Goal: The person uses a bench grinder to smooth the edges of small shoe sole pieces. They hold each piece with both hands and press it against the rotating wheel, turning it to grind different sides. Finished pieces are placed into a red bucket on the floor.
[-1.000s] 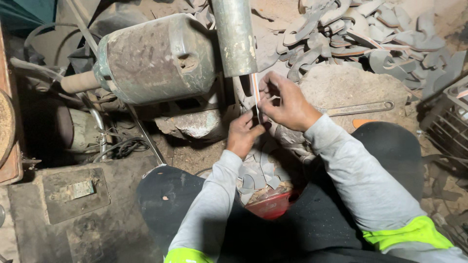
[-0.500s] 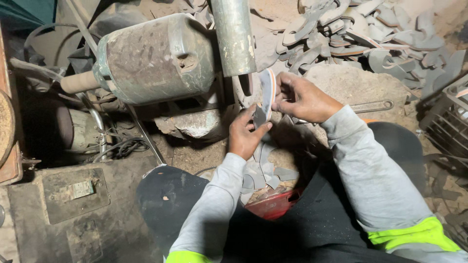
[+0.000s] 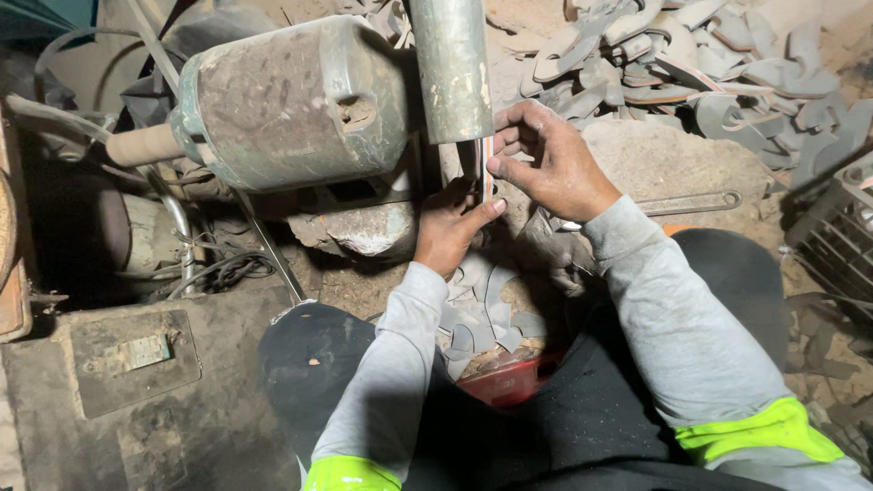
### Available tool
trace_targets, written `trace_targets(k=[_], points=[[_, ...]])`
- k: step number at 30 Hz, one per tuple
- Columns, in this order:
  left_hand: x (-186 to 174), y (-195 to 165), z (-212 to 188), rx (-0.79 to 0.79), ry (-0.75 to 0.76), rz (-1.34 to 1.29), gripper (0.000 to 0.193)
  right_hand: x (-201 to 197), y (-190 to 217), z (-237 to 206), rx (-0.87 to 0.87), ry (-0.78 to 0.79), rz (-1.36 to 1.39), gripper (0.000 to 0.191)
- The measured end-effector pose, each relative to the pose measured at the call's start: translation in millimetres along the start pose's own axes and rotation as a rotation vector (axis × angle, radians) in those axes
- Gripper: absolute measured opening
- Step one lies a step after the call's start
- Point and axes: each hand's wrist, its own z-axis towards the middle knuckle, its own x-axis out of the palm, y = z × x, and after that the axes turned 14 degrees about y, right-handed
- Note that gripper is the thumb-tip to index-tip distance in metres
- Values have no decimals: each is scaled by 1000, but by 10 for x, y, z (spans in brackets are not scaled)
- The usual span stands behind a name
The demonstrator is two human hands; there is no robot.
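Dirty ground lies all around me, dark and dusty, with bits of scrap on it. Far off to the right sits a big heap of cut pieces (image 3: pixel 691 64), flat and curved, gray in color. Just beyond my hands a dusty rock (image 3: pixel 673 164) sits on the ground, and a long flat wrench (image 3: pixel 691 202) rests by it. On the left a big old motor (image 3: pixel 291 100) lies on its side, rusty and green. A round metal post (image 3: pixel 452 64) comes down beside it, right over my hands.

I sit low with my knees apart. My left hand (image 3: pixel 447 227) and my right hand (image 3: pixel 546 164) meet just under that post. Between them I hold a thin flat strip (image 3: pixel 486 168), standing on its edge. It looks pale with an orange stripe. My right grip is closed on the strip, thumb and fingers pinching it from the right. My left grip is closed on it too, thumb pressed up against its near end. The strip sits tight against the bottom of the post.

Near me, between my knees, a red tray (image 3: pixel 509 382) holds a small pile of curved gray pieces (image 3: pixel 482 314). They look like the ones in the far heap. I think the work is partly done, since some pieces lie in the tray. The far heap is much bigger, so I think a lot is left. A dark wire crate (image 3: pixel 832 227) stands at the right edge.
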Motion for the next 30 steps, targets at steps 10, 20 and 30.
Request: trace_targets(k=[10, 20, 30], points=[[23, -172, 12, -56, 30, -84, 41, -21, -2, 75, 11, -22, -61, 34], [34, 99, -123, -135, 20, -144, 53, 82, -86, -53, -13, 1, -155, 30], [462, 118, -529, 90, -279, 955, 59, -216, -122, -394, 440, 295, -91, 59]])
